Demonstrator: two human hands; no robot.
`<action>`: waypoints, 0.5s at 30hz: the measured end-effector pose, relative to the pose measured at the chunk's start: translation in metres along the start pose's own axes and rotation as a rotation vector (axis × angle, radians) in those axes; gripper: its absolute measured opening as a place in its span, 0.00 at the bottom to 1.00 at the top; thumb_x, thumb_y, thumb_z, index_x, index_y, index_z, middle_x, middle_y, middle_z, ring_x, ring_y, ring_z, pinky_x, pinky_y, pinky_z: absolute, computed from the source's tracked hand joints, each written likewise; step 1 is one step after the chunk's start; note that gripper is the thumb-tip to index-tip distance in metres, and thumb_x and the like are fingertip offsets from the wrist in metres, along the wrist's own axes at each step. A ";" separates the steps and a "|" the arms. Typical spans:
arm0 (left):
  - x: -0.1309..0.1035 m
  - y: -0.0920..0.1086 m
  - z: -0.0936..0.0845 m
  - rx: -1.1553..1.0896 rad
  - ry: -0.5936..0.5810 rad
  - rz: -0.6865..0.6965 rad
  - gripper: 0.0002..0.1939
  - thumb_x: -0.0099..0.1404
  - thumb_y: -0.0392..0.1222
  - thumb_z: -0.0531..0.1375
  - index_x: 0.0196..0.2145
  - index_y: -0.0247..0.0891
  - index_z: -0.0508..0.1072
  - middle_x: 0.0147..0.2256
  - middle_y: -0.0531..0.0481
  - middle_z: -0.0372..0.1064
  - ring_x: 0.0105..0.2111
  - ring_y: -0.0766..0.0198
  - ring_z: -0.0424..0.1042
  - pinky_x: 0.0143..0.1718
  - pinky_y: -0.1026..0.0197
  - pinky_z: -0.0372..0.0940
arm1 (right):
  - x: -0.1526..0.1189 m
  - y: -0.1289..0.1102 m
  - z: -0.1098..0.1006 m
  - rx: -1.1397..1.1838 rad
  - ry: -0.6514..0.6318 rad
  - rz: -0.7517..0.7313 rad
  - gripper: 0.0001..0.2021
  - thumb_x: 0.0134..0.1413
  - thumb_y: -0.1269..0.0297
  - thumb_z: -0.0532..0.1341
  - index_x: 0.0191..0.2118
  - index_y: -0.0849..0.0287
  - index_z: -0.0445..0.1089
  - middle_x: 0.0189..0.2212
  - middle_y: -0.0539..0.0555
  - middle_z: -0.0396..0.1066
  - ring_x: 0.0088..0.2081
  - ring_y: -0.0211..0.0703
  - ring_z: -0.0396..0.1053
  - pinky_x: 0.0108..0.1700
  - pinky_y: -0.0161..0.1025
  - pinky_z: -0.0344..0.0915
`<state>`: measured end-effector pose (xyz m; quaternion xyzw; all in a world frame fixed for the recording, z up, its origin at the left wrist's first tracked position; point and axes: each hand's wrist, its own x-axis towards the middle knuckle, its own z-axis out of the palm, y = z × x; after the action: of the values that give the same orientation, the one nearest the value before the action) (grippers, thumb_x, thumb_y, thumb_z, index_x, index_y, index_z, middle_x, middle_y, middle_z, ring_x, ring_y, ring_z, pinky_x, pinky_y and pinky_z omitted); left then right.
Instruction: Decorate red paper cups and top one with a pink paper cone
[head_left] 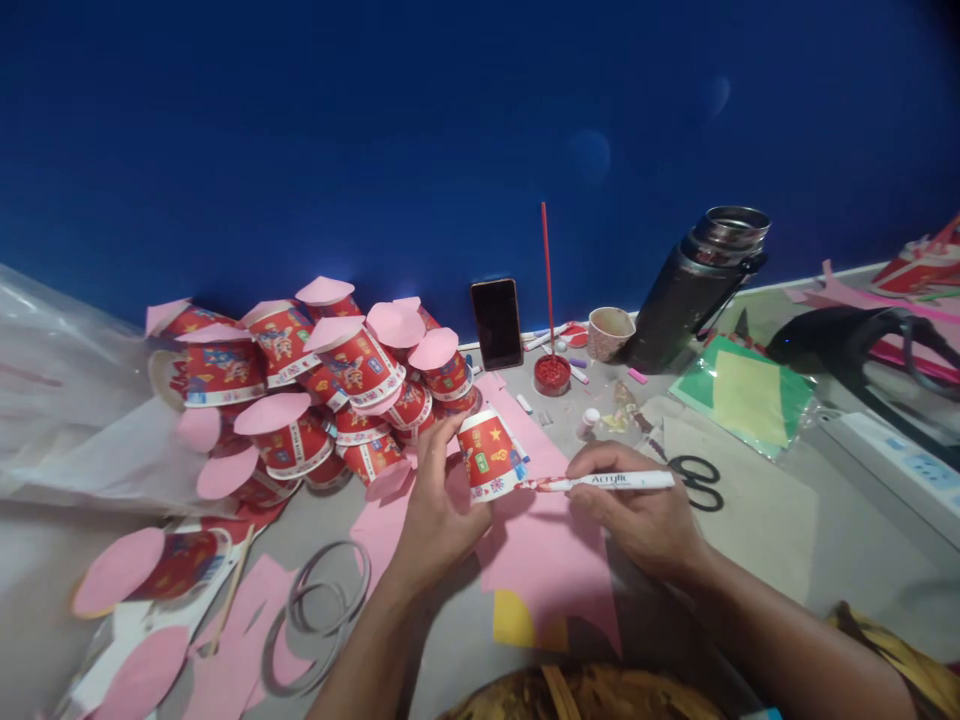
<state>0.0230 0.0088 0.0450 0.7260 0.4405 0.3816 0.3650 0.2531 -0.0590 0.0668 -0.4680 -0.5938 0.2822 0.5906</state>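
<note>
We wear a loose garment whose rounded front (630,692) is golden brown, mottled with dark, blurred patches. On that front runs a narrow, lighter tan strip (559,692), set slightly aslant. To the right of the front, the right sleeve (926,667) repeats the golden and dark pattern, its cloth gathered in folds. Beyond the front, our forearms and both hands (649,525) are bare.
</note>
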 end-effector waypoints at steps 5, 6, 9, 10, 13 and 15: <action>-0.001 -0.001 -0.001 0.012 -0.006 0.018 0.43 0.57 0.35 0.67 0.68 0.49 0.58 0.65 0.43 0.57 0.66 0.46 0.61 0.66 0.40 0.62 | -0.002 0.005 0.001 -0.031 -0.019 -0.019 0.02 0.60 0.69 0.68 0.36 0.55 0.77 0.28 0.49 0.80 0.27 0.38 0.77 0.30 0.30 0.71; -0.001 -0.001 -0.001 0.012 -0.006 0.022 0.43 0.57 0.35 0.66 0.68 0.49 0.59 0.65 0.43 0.57 0.67 0.46 0.60 0.67 0.41 0.62 | -0.002 0.005 0.002 -0.030 -0.024 -0.025 0.02 0.60 0.70 0.68 0.36 0.55 0.77 0.29 0.49 0.80 0.28 0.38 0.77 0.31 0.30 0.71; -0.002 0.000 0.000 0.010 -0.013 0.033 0.43 0.56 0.34 0.65 0.68 0.48 0.58 0.66 0.43 0.56 0.67 0.46 0.59 0.67 0.41 0.61 | -0.002 0.005 0.003 -0.032 -0.026 -0.055 0.03 0.59 0.71 0.67 0.37 0.55 0.77 0.30 0.49 0.80 0.29 0.38 0.77 0.32 0.31 0.72; -0.003 0.000 0.000 0.018 -0.017 0.039 0.43 0.56 0.33 0.64 0.68 0.48 0.58 0.66 0.43 0.56 0.68 0.47 0.59 0.68 0.41 0.61 | -0.001 0.005 0.003 -0.030 -0.020 -0.069 0.04 0.59 0.72 0.67 0.37 0.55 0.77 0.30 0.50 0.80 0.29 0.38 0.77 0.33 0.31 0.72; -0.004 0.000 -0.001 0.054 -0.017 0.046 0.44 0.55 0.30 0.62 0.68 0.49 0.58 0.67 0.44 0.56 0.68 0.46 0.58 0.68 0.40 0.60 | 0.000 0.005 0.004 -0.024 -0.002 -0.085 0.06 0.57 0.74 0.67 0.36 0.55 0.77 0.30 0.50 0.80 0.31 0.39 0.78 0.35 0.32 0.73; -0.004 -0.001 -0.001 0.071 -0.010 0.035 0.45 0.54 0.29 0.61 0.68 0.50 0.58 0.67 0.44 0.56 0.68 0.46 0.58 0.68 0.39 0.61 | 0.001 0.005 0.004 -0.015 0.004 -0.080 0.05 0.57 0.73 0.67 0.37 0.55 0.77 0.30 0.50 0.80 0.31 0.40 0.78 0.36 0.33 0.73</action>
<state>0.0204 0.0060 0.0435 0.7481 0.4391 0.3684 0.3344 0.2503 -0.0555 0.0621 -0.4488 -0.6131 0.2531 0.5989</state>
